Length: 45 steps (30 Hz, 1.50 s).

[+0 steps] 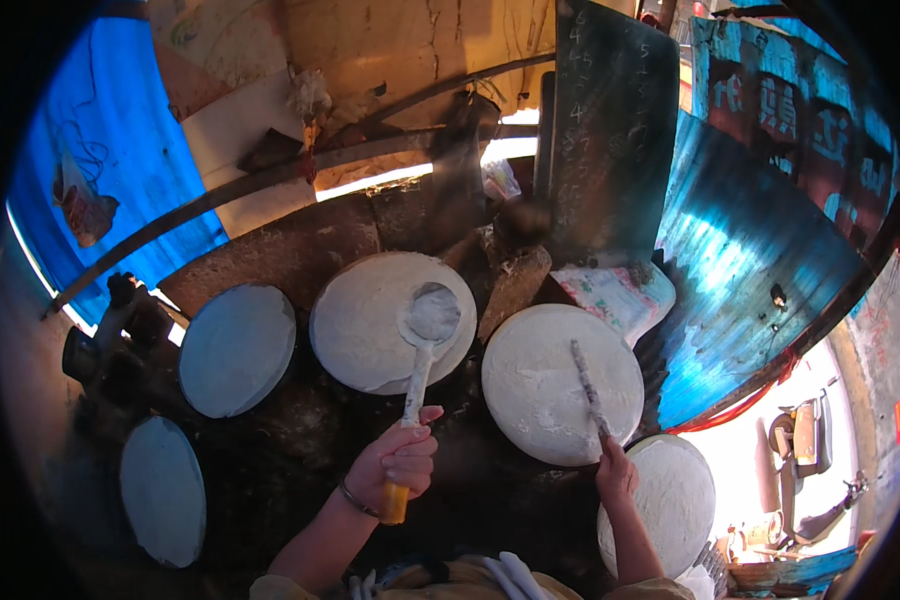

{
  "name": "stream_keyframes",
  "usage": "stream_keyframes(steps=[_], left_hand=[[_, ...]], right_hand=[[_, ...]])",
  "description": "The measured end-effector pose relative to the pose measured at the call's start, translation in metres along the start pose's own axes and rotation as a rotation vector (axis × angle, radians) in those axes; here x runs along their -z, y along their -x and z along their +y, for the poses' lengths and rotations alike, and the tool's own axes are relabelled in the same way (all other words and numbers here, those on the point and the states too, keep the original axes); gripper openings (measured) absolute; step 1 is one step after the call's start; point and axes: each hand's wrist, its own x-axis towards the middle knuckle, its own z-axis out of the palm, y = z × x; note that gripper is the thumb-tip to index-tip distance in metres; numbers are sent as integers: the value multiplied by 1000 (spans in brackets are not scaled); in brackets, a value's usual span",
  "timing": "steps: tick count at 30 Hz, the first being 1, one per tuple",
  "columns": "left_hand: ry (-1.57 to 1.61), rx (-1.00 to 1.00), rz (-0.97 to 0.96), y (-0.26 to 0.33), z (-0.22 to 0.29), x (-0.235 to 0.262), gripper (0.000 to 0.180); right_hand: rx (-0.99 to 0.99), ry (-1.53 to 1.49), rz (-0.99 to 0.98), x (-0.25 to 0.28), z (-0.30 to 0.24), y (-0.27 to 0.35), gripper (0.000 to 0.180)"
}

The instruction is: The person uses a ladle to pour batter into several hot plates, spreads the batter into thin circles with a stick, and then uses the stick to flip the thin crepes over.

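Note:
My left hand (398, 462) is closed round the handle of a ladle (418, 385), whose yellowish end sticks out below my fist. The ladle's round bowl, whitish inside, hangs over a large round griddle (360, 320) with a white coating. In my right hand (618, 475) is a thin, white-smeared stick (586, 385). Its far end lies over a second white-coated griddle (530, 400), where faint streaks and small lumps show. Whether the stick touches the coating I cannot tell.
More white-coated rounds stand at left (235, 350), lower left (163, 490) and lower right (670, 500). A patterned cloth (630, 295) lies behind the second griddle. Beyond are a dark board (610, 140) with chalk marks, blue corrugated sheeting (750, 280) and a curved pole (200, 205).

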Motion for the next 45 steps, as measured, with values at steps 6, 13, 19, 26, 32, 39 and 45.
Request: stream_keyframes(steps=[6,13,19,26,32,39,45], left_hand=[[91,-217,76,141,12,42,29],[295,-519,-97,272,68,46,30],[-505,-1127,528,312,37,21,29],[-37,-1216,155,386,-11,50,29],[240,-1531,-56,387,-48,59,28],[-46,-1829,732,375,-91,53,27],[147,-1820,343,375,-119,77,33]], right_hand=[[-688,-769,62,-10,11,-15,23],[-776,-1450,-444,-64,-192,128,31],[-304,-1317,-779,-63,-315,118,33],[-231,-1217,-1265,-118,-442,115,18],[55,-922,-1492,-187,-480,103,16],[64,-846,-1873,-164,-531,176,29],[158,-551,-1943,-171,-487,177,33]])
